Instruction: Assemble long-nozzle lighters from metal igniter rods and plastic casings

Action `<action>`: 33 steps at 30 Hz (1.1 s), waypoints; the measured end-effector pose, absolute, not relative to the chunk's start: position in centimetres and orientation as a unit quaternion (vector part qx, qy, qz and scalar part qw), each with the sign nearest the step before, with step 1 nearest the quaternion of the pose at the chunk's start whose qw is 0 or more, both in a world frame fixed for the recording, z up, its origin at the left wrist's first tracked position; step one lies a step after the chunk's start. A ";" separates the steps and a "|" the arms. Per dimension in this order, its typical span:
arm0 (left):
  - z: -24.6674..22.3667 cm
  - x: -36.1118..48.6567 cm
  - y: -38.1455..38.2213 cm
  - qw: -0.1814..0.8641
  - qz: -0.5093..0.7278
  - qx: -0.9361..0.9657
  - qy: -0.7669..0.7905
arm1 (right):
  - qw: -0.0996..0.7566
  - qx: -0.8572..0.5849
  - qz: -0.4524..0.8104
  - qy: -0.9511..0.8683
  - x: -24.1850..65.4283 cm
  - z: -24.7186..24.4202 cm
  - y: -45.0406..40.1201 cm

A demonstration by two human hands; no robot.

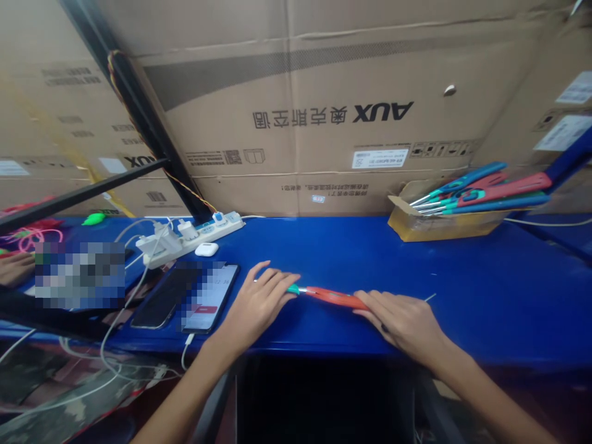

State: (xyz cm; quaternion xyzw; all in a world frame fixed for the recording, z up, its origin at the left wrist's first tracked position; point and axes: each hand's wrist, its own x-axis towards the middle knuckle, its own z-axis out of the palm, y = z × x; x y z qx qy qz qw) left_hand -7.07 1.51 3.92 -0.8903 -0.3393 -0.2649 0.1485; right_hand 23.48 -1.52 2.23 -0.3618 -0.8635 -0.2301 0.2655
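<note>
Between my hands, over the blue tabletop, an orange-handled tool (333,297) lies almost level. It has a short metal shaft and a green end piece at the left; its exact kind cannot be made out. My left hand (261,296) pinches the green end, partly covering it, with one finger raised. My right hand (402,317) is closed round the far end of the orange handle and hides that end. Similar tools (481,191), with blue and red handles and metal shafts, fill a cardboard box (444,233) at the back right.
A white power strip (208,235) with plugs and cables runs along the back left. Two phones (157,302) and a white earphone case (206,249) lie left of my hands. Large cartons (305,74) stand behind the table (324,246). Another person's hand (16,271) shows at the left edge.
</note>
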 end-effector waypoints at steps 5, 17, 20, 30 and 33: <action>4.3 -7.4 1.5 0.119 -0.274 -0.910 -0.287 | 0.276 -0.357 -0.214 -0.866 23.5 2.0 -1.7; 4.2 -4.8 0.6 0.029 -0.307 -0.922 -0.234 | 0.316 -0.340 -0.185 -0.866 23.4 1.6 -2.6; 4.4 -4.3 0.5 0.031 -0.325 -0.918 -0.224 | 0.318 -0.349 -0.175 -0.864 23.6 1.8 -2.6; 2.8 -3.8 0.2 -0.062 -0.199 -0.909 -0.360 | 0.207 -0.409 -0.043 -0.888 24.7 2.2 -2.3; 1.6 -3.3 0.4 -0.059 -0.197 -0.905 -0.373 | 0.181 -0.436 -0.040 -0.881 25.2 1.7 -1.7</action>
